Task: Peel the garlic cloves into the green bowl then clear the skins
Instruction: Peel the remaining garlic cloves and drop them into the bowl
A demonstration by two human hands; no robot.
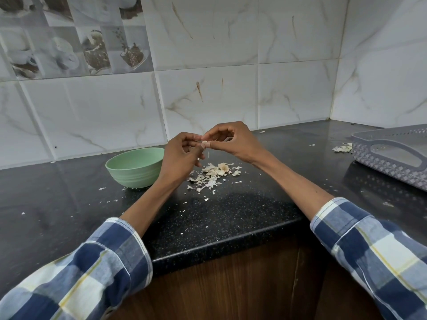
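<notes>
A: Big stuff first; what's there?
B: Black speckled counter [231,215], white marble-look tiled wall [231,65] behind it; grey perforated basket [390,155] at the far right edge, small heap of skins [343,147] just beside its left side.

A: Bowl?
B: Green bowl [136,166] upright on the counter, left of the hands, near the wall; can't see inside it.

A: Hands?
B: Both raised above the counter, meeting fingertip to fingertip; left hand [182,155] has its fingers curled, pinching a garlic clove [204,143]; right hand [231,139] also curled, thumb and forefinger pinching the same clove from the other side; checked sleeves on both arms.

A: Skins?
B: Main pile of skins [215,175] on the counter right below the hands, just right of the bowl; loose flakes scattered around toward the front edge.
</notes>
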